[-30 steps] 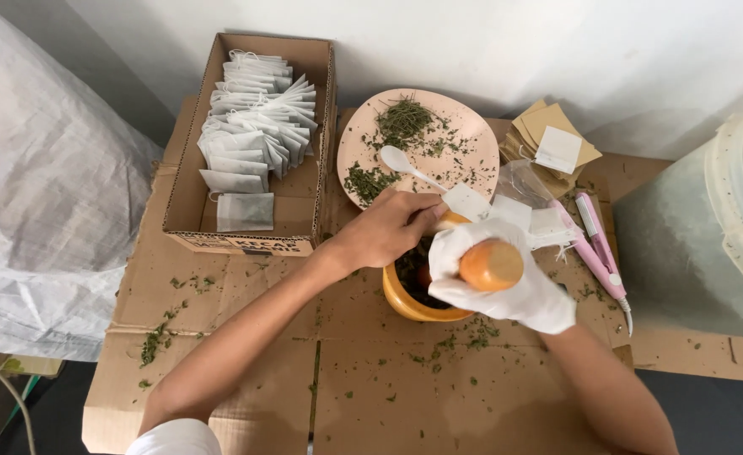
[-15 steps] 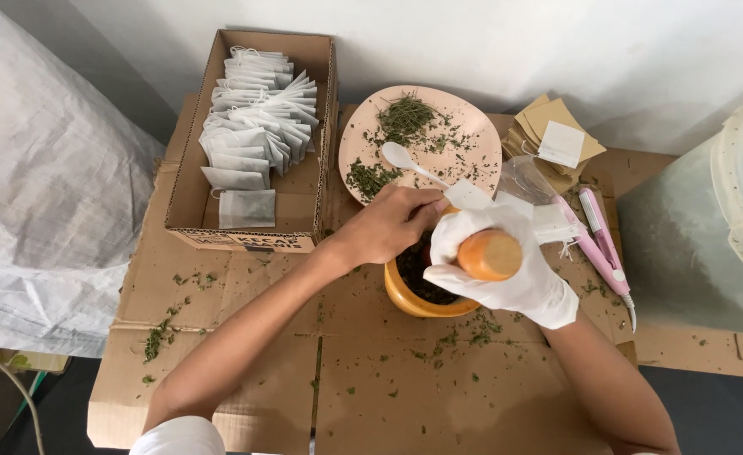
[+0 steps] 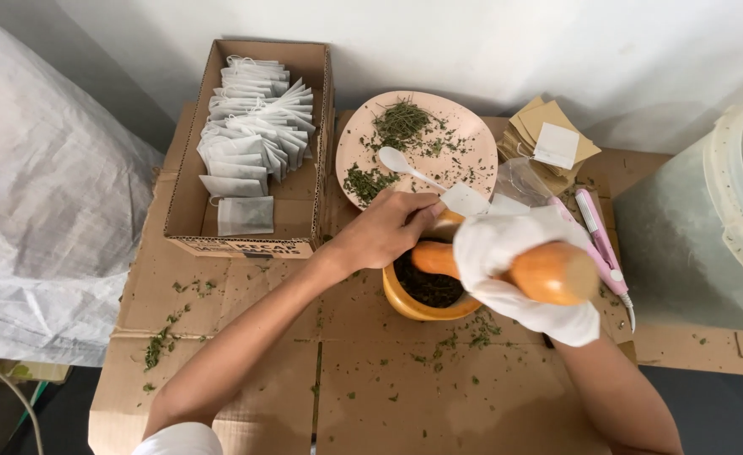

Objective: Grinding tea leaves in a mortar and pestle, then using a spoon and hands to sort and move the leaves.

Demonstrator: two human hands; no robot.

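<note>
The right hand (image 3: 515, 270), in a white glove, was wrapped tight around an orange wooden pestle (image 3: 548, 271) that poked down into the yellow mortar (image 3: 426, 295). The bare left hand (image 3: 384, 232) was curled on the mortar's far rim, holding it. The mortar sat on flat cardboard (image 3: 388, 396), just in front of a pink plate (image 3: 418, 147) of dried herbs. A hard push could tip the mortar and spill the dark crushed leaves (image 3: 426, 286), because cardboard is slippery.
</note>
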